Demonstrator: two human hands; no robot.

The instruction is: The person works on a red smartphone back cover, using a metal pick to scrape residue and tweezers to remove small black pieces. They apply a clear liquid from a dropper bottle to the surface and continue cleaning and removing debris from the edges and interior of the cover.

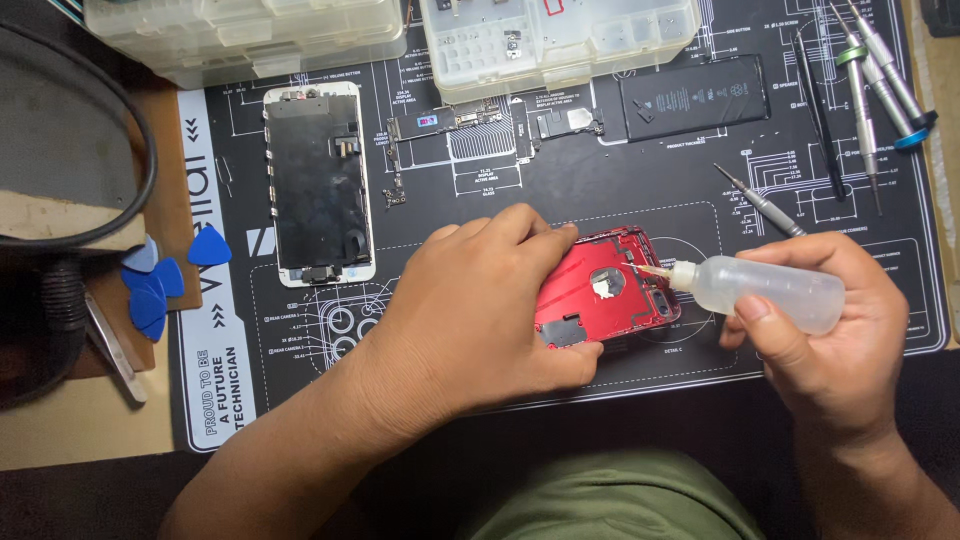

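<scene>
Fingers of the left hand are laid flat and close together over the near end of a red phone housing, the thumb pressed against its lower edge so that the shell is pinned to the black work mat, near the mat's front edge. A small translucent squeeze bottle is gripped in the right hand, fingers curled around its body and the thumb laid on its side; its thin nozzle is pointed left and its tip is brought to the inside of the housing, just beside a round silvery patch. Beyond the housing, a loose screwdriver is seen lying on the mat. Farther back, a black battery, a logic board and other small parts are laid out below a clear plastic parts tray. To the left a white-framed screen assembly lies face down — and past the mat's edge, blue triangular picks are scattered. More screwdrivers are grouped at the far right corner.
</scene>
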